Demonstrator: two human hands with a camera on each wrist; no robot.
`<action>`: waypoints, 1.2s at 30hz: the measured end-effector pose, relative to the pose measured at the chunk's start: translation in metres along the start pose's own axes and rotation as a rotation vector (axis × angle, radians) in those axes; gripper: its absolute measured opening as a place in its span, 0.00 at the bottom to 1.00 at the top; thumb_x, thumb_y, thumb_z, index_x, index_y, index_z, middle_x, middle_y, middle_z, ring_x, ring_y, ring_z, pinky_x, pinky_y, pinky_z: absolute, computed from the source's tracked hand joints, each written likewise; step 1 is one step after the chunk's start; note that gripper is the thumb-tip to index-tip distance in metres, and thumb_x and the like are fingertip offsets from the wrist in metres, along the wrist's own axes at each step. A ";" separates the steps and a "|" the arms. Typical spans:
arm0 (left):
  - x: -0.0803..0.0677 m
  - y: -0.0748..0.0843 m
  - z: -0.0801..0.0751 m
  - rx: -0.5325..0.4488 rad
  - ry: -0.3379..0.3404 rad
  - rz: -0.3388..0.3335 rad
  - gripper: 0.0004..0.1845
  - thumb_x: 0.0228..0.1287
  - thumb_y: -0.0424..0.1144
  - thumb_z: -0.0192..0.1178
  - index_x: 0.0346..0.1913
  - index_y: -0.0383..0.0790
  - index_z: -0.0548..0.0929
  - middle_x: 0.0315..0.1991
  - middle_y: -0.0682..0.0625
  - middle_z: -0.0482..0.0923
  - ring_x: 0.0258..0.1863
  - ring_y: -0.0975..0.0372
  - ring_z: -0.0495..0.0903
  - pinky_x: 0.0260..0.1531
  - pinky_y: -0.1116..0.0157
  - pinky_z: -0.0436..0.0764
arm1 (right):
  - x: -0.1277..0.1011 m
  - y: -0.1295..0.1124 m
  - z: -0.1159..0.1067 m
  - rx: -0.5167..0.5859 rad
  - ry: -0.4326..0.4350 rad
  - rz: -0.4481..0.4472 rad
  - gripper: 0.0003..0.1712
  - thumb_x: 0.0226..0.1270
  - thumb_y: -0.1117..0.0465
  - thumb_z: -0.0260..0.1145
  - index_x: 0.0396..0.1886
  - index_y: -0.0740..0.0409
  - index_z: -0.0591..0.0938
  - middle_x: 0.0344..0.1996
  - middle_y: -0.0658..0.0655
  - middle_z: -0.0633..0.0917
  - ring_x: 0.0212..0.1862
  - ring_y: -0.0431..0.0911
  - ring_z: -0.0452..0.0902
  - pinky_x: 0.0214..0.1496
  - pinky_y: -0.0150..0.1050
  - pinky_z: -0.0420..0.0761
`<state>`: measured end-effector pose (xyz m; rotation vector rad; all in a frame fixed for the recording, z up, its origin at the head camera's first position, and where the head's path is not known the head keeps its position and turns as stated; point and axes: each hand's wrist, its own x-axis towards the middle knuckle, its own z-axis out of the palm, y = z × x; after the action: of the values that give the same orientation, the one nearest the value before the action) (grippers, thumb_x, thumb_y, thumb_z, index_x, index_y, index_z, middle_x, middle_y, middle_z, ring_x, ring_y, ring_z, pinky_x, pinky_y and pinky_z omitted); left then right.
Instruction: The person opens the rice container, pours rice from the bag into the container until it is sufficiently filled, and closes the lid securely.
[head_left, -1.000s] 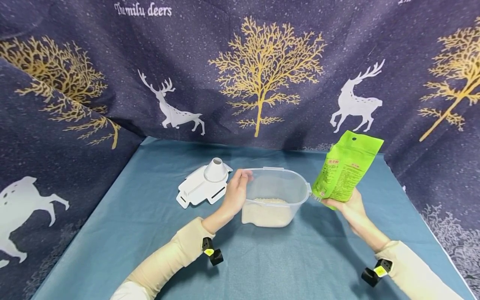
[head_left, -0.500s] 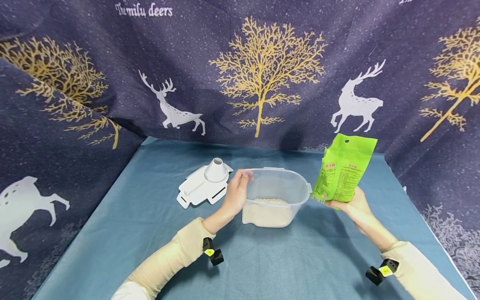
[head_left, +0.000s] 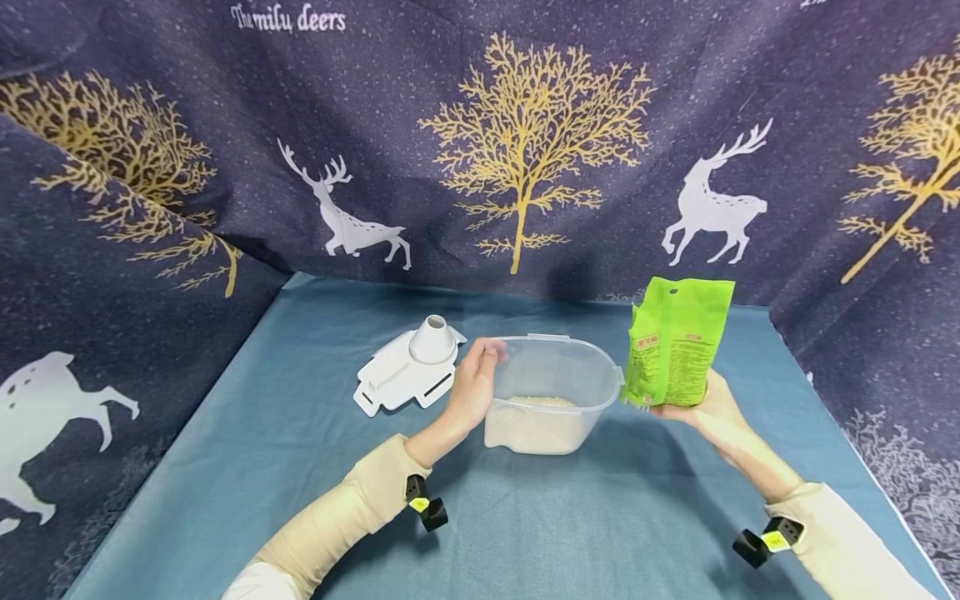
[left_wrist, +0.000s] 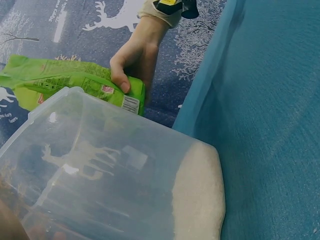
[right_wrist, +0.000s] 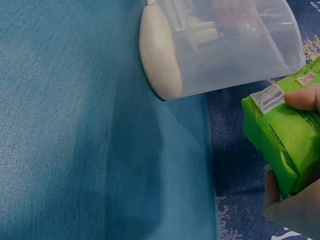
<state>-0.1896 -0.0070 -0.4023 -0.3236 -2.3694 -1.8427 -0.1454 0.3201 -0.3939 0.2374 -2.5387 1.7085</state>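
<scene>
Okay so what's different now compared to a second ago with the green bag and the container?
The right hand has swung the green bag from leaning right to nearly upright, lowered it a little, and kept gripping its base. The left hand stays on the rim of the clear plastic container with white grains in its bottom; the white lid has not moved.

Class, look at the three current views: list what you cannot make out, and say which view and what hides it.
- Print on the green bag: too small in the head view, partly covered by the right hand in both wrist views.
- Left hand fingertips: head view, behind the clear container wall.
- White lid: its near right edge is behind the left hand.
- Whether the bag's top is open: not shown.
</scene>
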 end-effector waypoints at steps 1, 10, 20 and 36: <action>0.000 0.000 0.000 0.002 0.002 0.001 0.17 0.77 0.39 0.38 0.51 0.34 0.77 0.48 0.37 0.83 0.53 0.47 0.80 0.57 0.49 0.74 | 0.000 -0.001 0.000 0.007 -0.008 0.000 0.33 0.49 0.75 0.73 0.51 0.40 0.77 0.39 0.32 0.84 0.39 0.31 0.82 0.41 0.28 0.81; -0.001 -0.001 -0.001 0.004 -0.005 0.006 0.18 0.77 0.39 0.38 0.51 0.34 0.77 0.48 0.37 0.82 0.53 0.47 0.80 0.56 0.48 0.74 | 0.000 -0.006 0.000 -0.009 -0.033 0.037 0.35 0.48 0.74 0.73 0.50 0.36 0.75 0.38 0.31 0.84 0.39 0.31 0.82 0.41 0.30 0.82; 0.000 0.000 0.000 -0.007 -0.007 0.007 0.17 0.77 0.39 0.38 0.51 0.33 0.76 0.49 0.36 0.82 0.54 0.47 0.80 0.57 0.48 0.73 | 0.005 -0.012 -0.005 -0.136 -0.016 -0.007 0.37 0.44 0.73 0.76 0.52 0.40 0.74 0.37 0.29 0.82 0.39 0.30 0.80 0.43 0.28 0.79; 0.000 -0.001 0.000 0.002 -0.003 -0.013 0.17 0.77 0.40 0.38 0.51 0.35 0.77 0.48 0.37 0.83 0.55 0.47 0.80 0.57 0.48 0.73 | 0.009 -0.024 -0.012 -0.242 -0.060 -0.015 0.44 0.44 0.69 0.78 0.63 0.48 0.71 0.39 0.29 0.80 0.41 0.29 0.78 0.40 0.31 0.78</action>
<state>-0.1901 -0.0068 -0.4030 -0.3115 -2.3805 -1.8467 -0.1508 0.3216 -0.3663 0.2943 -2.7460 1.3910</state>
